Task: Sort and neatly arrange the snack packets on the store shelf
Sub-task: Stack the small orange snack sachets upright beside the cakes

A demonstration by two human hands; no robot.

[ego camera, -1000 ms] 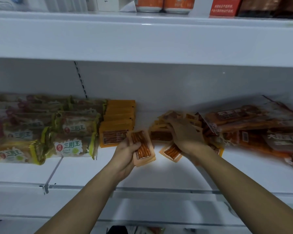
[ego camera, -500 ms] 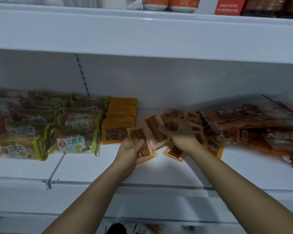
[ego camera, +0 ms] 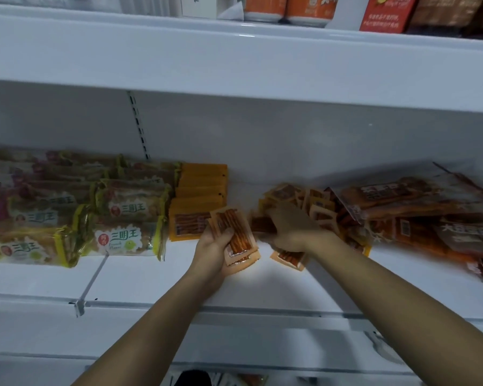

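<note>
The left hand [ego camera: 215, 246] is cradling a small stack [ego camera: 236, 236] of orange stick-snack packets, fingers curling under and the thumb pressing on the top one, so the packets are lying flat against each other with their edges roughly lining up; holding them this way looks like a means of gathering a squared bundle before setting it down. The right hand [ego camera: 293, 232] is blurring over the loose pile [ego camera: 304, 201] of the same small packets and seems to be pinching one dark-windowed packet [ego camera: 262, 225] between thumb and fingers, though the smear is making the exact grip hard to tell. That packet is sitting between the two hands, near the stack, probably heading onto it.

The neat row [ego camera: 198, 201] of orange packets is lying just beside the left hand, overlapping front to back like shingles, which is showing where the gathered ones likely belong. One stray packet [ego camera: 289, 257] is lying on the shelf [ego camera: 151, 277] under the right wrist. Yellow-green sandwich packs [ego camera: 129, 238] are sitting in tidy rows to the left, touching the orange row, while larger bags [ego camera: 418, 213] are leaning in a slumped heap on the right, still needing straightening. Judging by the loose pile, the sorting is only partly done
</note>
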